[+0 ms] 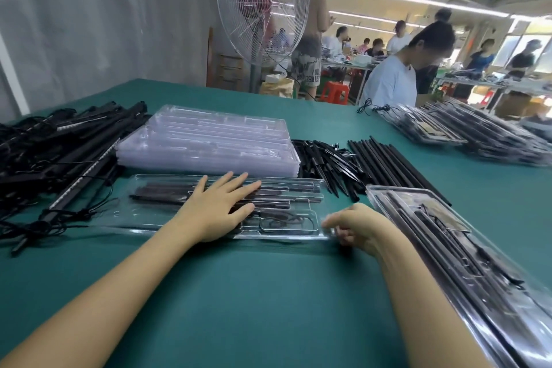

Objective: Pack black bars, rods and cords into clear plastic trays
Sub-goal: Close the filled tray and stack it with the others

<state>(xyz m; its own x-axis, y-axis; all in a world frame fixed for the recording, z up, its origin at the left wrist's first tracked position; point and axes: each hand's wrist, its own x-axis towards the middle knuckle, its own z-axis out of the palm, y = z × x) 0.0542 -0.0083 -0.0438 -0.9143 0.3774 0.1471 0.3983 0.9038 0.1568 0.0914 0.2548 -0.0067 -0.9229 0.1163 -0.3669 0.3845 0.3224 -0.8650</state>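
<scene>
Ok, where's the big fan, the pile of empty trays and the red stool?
big fan (263, 6): head view, on its wire guard.
pile of empty trays (209, 140): head view, middle of the top tray.
red stool (336, 86): head view, on its seat.

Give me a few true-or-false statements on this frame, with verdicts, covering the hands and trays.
1. The left hand lies flat on the tray. True.
2. The right hand holds a loose rod. False: its curled fingers pinch the tray's right end.
3. The tray under the hands is empty. False: it holds black bars and a coiled cord.
4. A stack of empty trays sits just behind that tray. True.
5. The fan stands on the table. False: it stands on the floor beyond the table's far edge.
</scene>
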